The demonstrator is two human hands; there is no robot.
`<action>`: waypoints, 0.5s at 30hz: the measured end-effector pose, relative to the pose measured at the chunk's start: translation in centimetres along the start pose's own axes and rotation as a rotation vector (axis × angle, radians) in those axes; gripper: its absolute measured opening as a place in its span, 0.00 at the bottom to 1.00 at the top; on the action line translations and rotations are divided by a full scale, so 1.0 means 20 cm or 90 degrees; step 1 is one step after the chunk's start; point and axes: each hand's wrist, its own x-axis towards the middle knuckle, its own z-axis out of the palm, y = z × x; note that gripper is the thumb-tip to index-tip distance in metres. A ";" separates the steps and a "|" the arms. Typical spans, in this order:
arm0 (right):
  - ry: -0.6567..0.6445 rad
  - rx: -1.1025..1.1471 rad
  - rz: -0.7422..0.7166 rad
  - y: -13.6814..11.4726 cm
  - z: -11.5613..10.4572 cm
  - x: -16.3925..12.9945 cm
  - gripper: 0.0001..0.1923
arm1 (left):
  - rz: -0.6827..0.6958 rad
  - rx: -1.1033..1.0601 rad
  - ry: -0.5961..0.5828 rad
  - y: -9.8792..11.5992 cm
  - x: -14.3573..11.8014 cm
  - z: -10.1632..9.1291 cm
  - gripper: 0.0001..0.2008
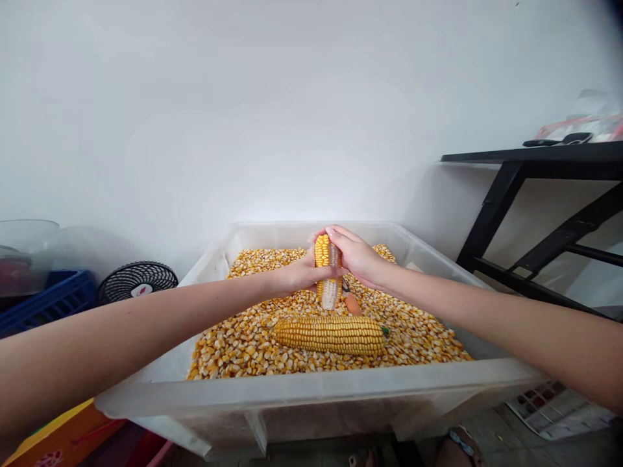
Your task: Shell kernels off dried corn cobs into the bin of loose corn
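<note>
The left hand (302,272) and the right hand (361,261) together grasped one partly stripped cob (322,250) over the middle of a single whitish tub (321,386). A second cob (331,335), covered in kernels, lay nearer, on too many loose kernels (228,353) to count; one orange handle (353,303) rested just beyond. At left, one black fan (158,279) bore a badge (141,290), its red mark too small to read.

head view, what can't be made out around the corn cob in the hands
Head view:
Held cob, back: turned away, gripped by left hand and right hand
Bin floor: buried under loose kernels
Orange handle, far end: lost behind hands and cob
Black table: cut off by right edge
</note>
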 end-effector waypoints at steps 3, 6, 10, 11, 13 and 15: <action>-0.023 0.013 0.003 0.00 0.00 0.00 0.11 | -0.021 -0.049 -0.030 -0.03 0.01 -0.01 0.20; -0.026 0.060 0.021 0.02 0.00 0.00 0.13 | -0.029 -0.051 -0.021 -0.04 0.02 -0.02 0.21; -0.019 0.070 0.034 0.02 0.00 0.01 0.13 | -0.027 -0.031 -0.016 0.00 0.01 -0.02 0.20; -0.020 0.060 0.030 0.01 0.00 0.01 0.12 | -0.028 -0.039 -0.021 0.01 0.01 -0.02 0.20; -0.023 0.044 0.017 0.00 -0.01 0.01 0.13 | -0.035 -0.067 -0.030 0.03 0.01 -0.02 0.20; -0.021 0.037 0.005 -0.02 -0.01 0.02 0.14 | -0.044 -0.094 -0.037 0.04 0.01 -0.02 0.20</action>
